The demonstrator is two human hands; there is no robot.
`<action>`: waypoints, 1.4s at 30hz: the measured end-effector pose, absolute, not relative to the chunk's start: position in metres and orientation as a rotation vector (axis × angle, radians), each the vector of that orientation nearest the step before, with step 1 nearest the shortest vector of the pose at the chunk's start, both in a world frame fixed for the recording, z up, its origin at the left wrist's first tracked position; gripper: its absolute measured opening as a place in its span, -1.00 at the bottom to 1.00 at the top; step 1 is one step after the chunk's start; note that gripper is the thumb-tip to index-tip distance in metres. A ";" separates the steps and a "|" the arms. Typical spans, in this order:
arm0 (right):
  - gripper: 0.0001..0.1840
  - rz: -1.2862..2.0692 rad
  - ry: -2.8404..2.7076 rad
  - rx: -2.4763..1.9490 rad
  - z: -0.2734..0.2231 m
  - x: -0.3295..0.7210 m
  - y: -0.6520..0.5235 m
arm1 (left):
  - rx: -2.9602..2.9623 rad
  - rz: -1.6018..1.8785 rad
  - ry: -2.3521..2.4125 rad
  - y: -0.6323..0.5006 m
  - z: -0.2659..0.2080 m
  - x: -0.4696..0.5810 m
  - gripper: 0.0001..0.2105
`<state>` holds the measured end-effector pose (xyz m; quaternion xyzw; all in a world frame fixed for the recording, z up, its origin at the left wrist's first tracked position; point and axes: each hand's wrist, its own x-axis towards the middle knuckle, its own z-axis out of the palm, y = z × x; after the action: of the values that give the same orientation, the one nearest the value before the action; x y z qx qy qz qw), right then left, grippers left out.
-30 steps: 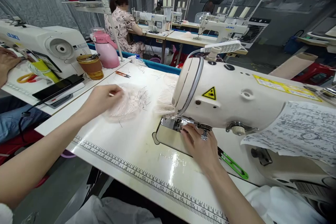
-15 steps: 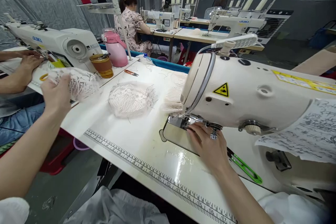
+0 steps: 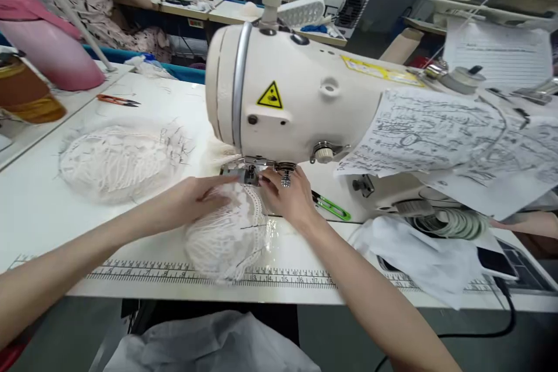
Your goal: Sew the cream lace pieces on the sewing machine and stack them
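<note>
A cream lace piece (image 3: 226,235), cup-shaped with a scalloped trim along one side, lies on the table with its upper edge at the presser foot (image 3: 250,174) of the sewing machine (image 3: 288,87). My left hand (image 3: 198,203) holds it from the left, index finger stretched towards the foot and thumb on the lace. From the other side my right hand (image 3: 290,195) has its bent fingertips at the lace's edge, right beside the foot. A second lace piece (image 3: 115,163) with loose dark threads rests farther left.
Orange thread snips (image 3: 117,100) lie at the back left, near an amber cup (image 3: 30,93) and a pink jug (image 3: 47,40). Green snips (image 3: 331,206) lie right of my right hand. White cloth (image 3: 422,250) and a phone (image 3: 497,261) are at the right. Handwritten paper (image 3: 418,133) hangs on the machine.
My left hand has brought the lace piece from the far left to the presser foot. My right hand stays beside the foot. The view has turned to the right.
</note>
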<state>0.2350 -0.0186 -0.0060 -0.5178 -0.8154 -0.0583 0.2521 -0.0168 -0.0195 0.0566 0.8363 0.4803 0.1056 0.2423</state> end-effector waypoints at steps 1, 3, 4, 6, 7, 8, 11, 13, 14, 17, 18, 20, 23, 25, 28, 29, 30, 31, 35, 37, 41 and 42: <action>-0.75 -0.154 -2.212 -1.425 -0.007 0.235 -0.018 | 2.413 0.245 1.418 -0.016 0.050 -0.010 -0.52; -0.73 -0.166 -2.198 -1.440 -0.007 0.236 -0.018 | 2.684 0.273 1.567 -0.016 0.041 0.000 -0.54; -0.71 -0.174 -2.193 -1.434 -0.007 0.236 -0.018 | 2.822 0.363 1.546 -0.019 0.038 0.003 -0.58; -0.67 -0.182 -2.188 -1.413 -0.005 0.236 -0.020 | 3.046 0.535 1.250 -0.028 0.031 0.010 -0.63; -0.66 -0.184 -2.191 -1.396 -0.004 0.236 -0.022 | 3.116 0.567 1.074 -0.033 0.027 0.014 -0.65; -0.65 -0.192 -2.198 -1.379 -0.003 0.235 -0.023 | 3.168 0.575 0.951 -0.036 0.022 0.017 -0.64; -0.64 -0.236 -2.263 -1.334 0.001 0.234 -0.029 | 3.259 0.537 0.823 -0.038 0.008 0.023 -0.59; -0.63 -0.251 -2.330 -1.355 0.002 0.233 -0.031 | 3.258 0.525 0.828 -0.033 0.001 0.020 -0.56; -0.63 -0.242 -2.358 -1.392 0.001 0.233 -0.032 | 3.245 0.533 0.835 -0.030 -0.001 0.017 -0.55; -0.65 -0.173 -2.368 -1.562 -0.001 0.234 -0.033 | 3.192 0.579 0.866 -0.021 -0.007 0.007 -0.54; -0.67 -0.161 -2.342 -1.613 -0.001 0.235 -0.033 | 3.172 0.592 0.874 -0.019 -0.008 0.005 -0.55; -0.72 -0.184 -2.291 -1.651 -0.002 0.236 -0.033 | 3.135 0.596 0.889 -0.016 -0.010 0.003 -0.56; -0.69 -0.259 -2.318 -1.529 -0.003 0.236 -0.036 | 3.119 0.597 0.876 -0.015 -0.011 0.002 -0.56; -0.59 -0.267 -2.387 -1.390 -0.003 0.234 -0.038 | 3.120 0.612 0.852 -0.015 -0.011 0.001 -0.57; -0.66 -0.272 -2.360 -1.352 -0.002 0.234 -0.038 | 3.121 0.597 0.828 -0.019 -0.010 -0.004 -0.56; -0.70 -0.276 -2.327 -1.405 -0.001 0.235 -0.038 | 3.124 0.581 0.825 -0.021 -0.010 -0.005 -0.55; -0.72 -0.279 -2.297 -1.466 -0.001 0.236 -0.038 | 3.127 0.568 0.825 -0.023 -0.010 -0.007 -0.54; -0.73 -0.268 -2.284 -1.518 0.000 0.237 -0.038 | 3.127 0.560 0.830 -0.024 -0.010 -0.008 -0.54; -0.69 -0.266 -2.319 -1.472 0.002 0.235 -0.042 | 3.077 0.617 0.864 -0.027 -0.011 -0.007 -0.54; -0.63 -0.344 -2.318 -1.394 0.002 0.231 -0.046 | 3.053 0.649 0.869 -0.025 -0.012 -0.005 -0.54; -0.59 -0.369 -2.361 -1.368 0.001 0.224 -0.045 | 3.052 0.641 0.849 -0.020 -0.012 -0.002 -0.55; -0.61 -0.340 -2.391 -1.375 0.000 0.224 -0.043 | 3.045 0.638 0.849 -0.018 -0.012 -0.001 -0.55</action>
<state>0.2236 -0.0434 -0.0002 -0.4866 -0.8462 -0.1205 0.1803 -0.0006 -0.0183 -0.0123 0.9434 0.2630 0.1978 -0.0414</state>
